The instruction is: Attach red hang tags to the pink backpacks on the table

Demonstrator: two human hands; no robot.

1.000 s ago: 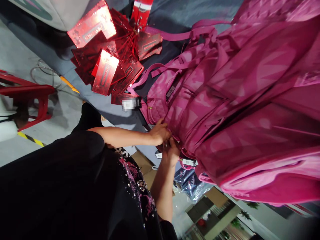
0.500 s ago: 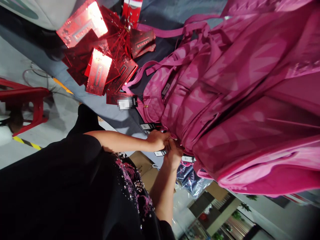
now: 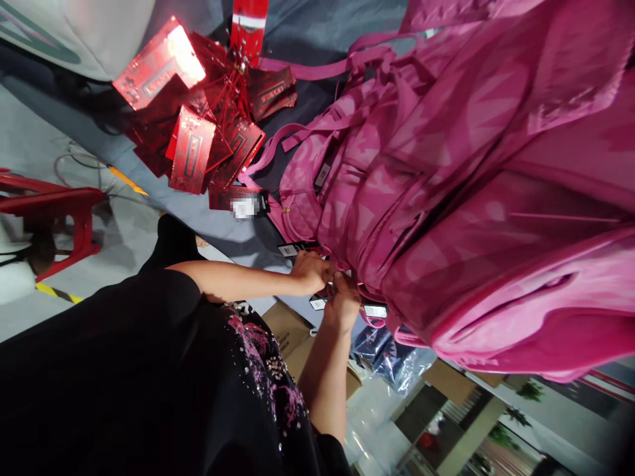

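Note:
The view is turned sideways. My left hand [image 3: 311, 272] and my right hand [image 3: 343, 301] meet at the near edge of a row of pink patterned backpacks [image 3: 446, 225]. The fingers of both are closed and pinched together against the pink fabric. What lies between the fingertips is too small and hidden to make out. Small black-and-white labels surround the hands: one label [image 3: 288, 250] beside my left hand, another label [image 3: 318, 303] below it, and a third label [image 3: 376, 311] beyond my right hand.
A heap of shiny red hang tags [image 3: 192, 151] with strings lies on the grey table cover [image 3: 218, 231]. A red stool [image 3: 74, 225] stands on the floor. Plastic-wrapped dark packages [image 3: 391, 357] and a cardboard box [image 3: 288, 330] are below the backpacks.
The camera view has shifted slightly, so the red tags and backpacks appear a little further left. Both hands stay pinched together at the same spot, with only small finger movement.

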